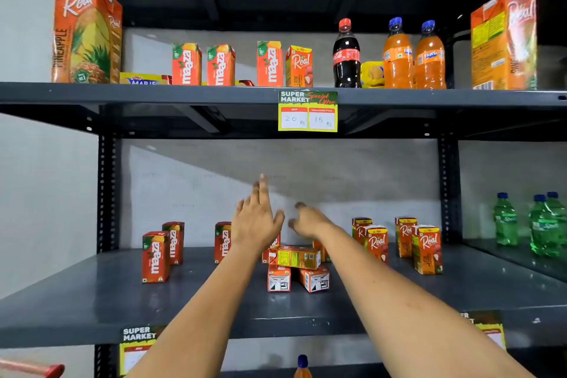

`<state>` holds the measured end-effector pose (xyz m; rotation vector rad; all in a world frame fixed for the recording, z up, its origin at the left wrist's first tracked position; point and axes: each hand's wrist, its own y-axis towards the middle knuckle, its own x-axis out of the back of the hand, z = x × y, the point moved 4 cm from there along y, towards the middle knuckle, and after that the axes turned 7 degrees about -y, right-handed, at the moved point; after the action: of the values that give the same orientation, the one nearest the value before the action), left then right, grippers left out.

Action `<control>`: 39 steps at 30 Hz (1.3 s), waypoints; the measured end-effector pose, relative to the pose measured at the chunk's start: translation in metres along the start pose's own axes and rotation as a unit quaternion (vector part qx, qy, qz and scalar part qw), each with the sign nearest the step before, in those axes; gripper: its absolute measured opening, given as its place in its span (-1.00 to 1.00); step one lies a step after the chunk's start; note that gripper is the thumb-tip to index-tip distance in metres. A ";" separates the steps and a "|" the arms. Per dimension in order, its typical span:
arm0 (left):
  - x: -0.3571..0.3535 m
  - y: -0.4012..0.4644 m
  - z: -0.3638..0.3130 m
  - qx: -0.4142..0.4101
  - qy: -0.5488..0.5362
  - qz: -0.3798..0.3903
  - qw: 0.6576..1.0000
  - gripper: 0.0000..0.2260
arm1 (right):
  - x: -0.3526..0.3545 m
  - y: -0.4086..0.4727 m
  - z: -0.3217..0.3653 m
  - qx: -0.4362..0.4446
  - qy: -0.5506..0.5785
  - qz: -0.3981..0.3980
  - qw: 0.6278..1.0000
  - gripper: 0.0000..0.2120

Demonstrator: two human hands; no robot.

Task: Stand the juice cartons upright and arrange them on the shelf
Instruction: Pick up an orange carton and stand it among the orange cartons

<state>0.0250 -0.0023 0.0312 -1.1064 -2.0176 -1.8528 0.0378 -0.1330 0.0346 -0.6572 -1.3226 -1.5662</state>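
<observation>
On the middle shelf (92, 301) a heap of small juice cartons lies on its side: a yellow-orange one (296, 257) across the top and two red ones (279, 279) (315, 279) with their bases toward me. My left hand (256, 221) is raised above the heap, fingers spread, holding nothing. My right hand (308, 221) hovers beside it with fingers loosely curled and nothing in them. Upright Maaza cartons (156, 256) (174, 242) (222, 242) stand to the left. Several upright Real cartons (427, 250) stand to the right.
The upper shelf (153, 92) holds large Real cartons (84, 31), small Maaza cartons (186, 64), a cola bottle (346, 55) and orange soda bottles (398, 55). Green bottles (506, 219) stand on the neighbouring rack at right. A price tag (307, 110) hangs from the upper shelf edge.
</observation>
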 end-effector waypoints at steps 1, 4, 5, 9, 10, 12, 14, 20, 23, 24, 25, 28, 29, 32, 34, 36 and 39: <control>-0.009 0.000 0.005 0.057 -0.003 0.090 0.994 -0.29 | -0.008 0.002 -0.003 -0.024 -0.015 0.108 0.994 -0.47; -0.033 -0.023 0.009 0.141 -0.021 0.389 0.910 -0.30 | -0.018 -0.002 -0.016 -0.053 -0.048 0.244 0.967 -0.57; -0.036 -0.037 0.005 0.147 -0.022 0.472 0.869 -0.25 | -0.018 -0.002 -0.018 -0.058 -0.025 0.249 0.966 -0.54; -0.038 -0.078 -0.001 0.137 0.001 0.572 0.809 0.04 | -0.017 0.002 -0.023 -0.072 0.033 0.272 0.959 -0.42; -0.038 -0.083 0.001 0.127 0.004 0.566 0.814 0.08 | -0.018 0.003 -0.022 -0.077 0.029 0.303 0.949 -0.40; -0.044 -0.099 0.004 0.085 0.033 0.553 0.828 0.11 | -0.022 0.006 -0.024 -0.089 0.022 0.336 0.937 -0.37; -0.053 -0.117 0.006 0.046 0.072 0.480 0.873 0.07 | -0.025 0.007 -0.024 -0.102 0.027 0.347 0.932 -0.49; -0.047 -0.147 0.005 -0.056 0.072 0.146 0.985 -0.29 | -0.038 -0.003 -0.018 -0.108 0.067 0.365 0.922 -0.80; -0.045 -0.154 0.006 -0.081 0.077 0.123 0.986 -0.34 | -0.041 -0.012 -0.014 -0.091 0.142 0.311 0.935 -0.82; -0.046 -0.154 0.008 -0.075 0.068 0.134 0.986 -0.35 | -0.042 -0.014 -0.014 -0.087 0.194 0.277 0.937 -0.76; -0.048 -0.155 0.009 -0.080 0.060 0.138 0.985 -0.38 | -0.045 -0.013 -0.017 -0.091 0.264 0.242 0.929 -0.68; -0.050 -0.153 0.009 -0.092 0.048 0.111 0.988 -0.42 | -0.052 -0.014 -0.023 -0.117 0.474 0.173 0.855 -0.41; -0.049 -0.153 0.009 -0.093 0.050 0.106 0.989 -0.43 | -0.053 -0.017 -0.024 -0.120 0.537 0.163 0.819 -0.39; -0.051 -0.154 0.010 -0.081 0.055 0.118 0.988 -0.45 | -0.054 -0.028 -0.033 -0.120 0.715 0.176 0.666 -0.53; -0.052 -0.155 0.011 -0.077 0.058 0.121 0.988 -0.44 | -0.058 -0.037 -0.041 -0.077 0.778 0.214 0.586 -0.49; -0.055 -0.157 0.012 -0.080 0.061 0.120 0.988 -0.42 | -0.064 -0.044 -0.050 -0.051 0.785 0.239 0.570 -0.45; -0.056 -0.156 0.014 -0.085 0.064 0.121 0.987 -0.39 | -0.063 -0.054 -0.056 -0.043 0.782 0.239 0.573 -0.20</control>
<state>-0.0283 -0.0028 -0.1266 -1.1823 -1.6020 -1.9401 0.0244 -0.1683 -0.0582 0.4170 0.3245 -1.0310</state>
